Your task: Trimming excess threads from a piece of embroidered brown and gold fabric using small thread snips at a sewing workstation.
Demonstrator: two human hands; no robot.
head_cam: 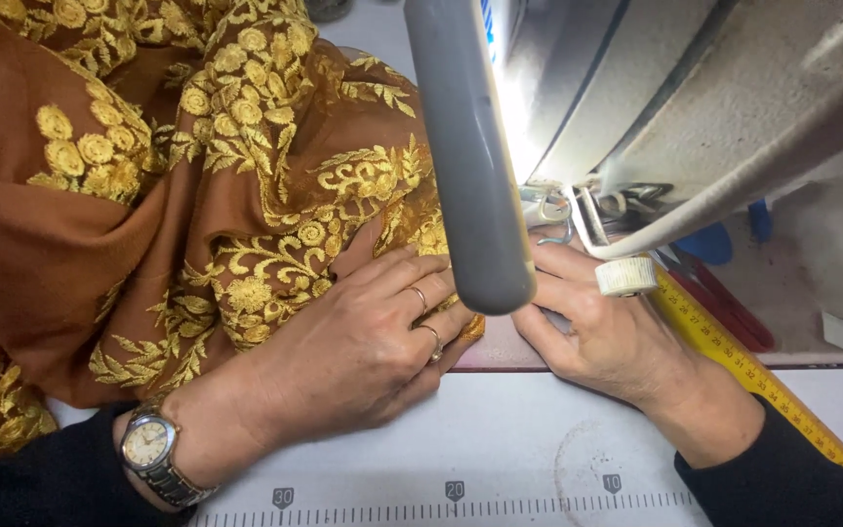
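Brown fabric (148,195) embroidered with gold flowers fills the upper left and middle left of the frame, heaped on the white worktop (500,439) and running toward the sewing machine (695,117) at upper right. At centre, the left hand (353,351), with two rings and a wristwatch (148,449), lies flat on the cloth's edge with its fingers (412,283) spread and gripping nothing, while the right hand (607,332) presses flat just beside it near the machine's foot, its fingertips hidden behind a grey cylinder (470,146) hanging down the middle of the frame. A yellow measuring tape (763,381) slants past the right wrist toward the lower right, and a printed ruler scale (441,507) runs along the worktop's bottom edge.
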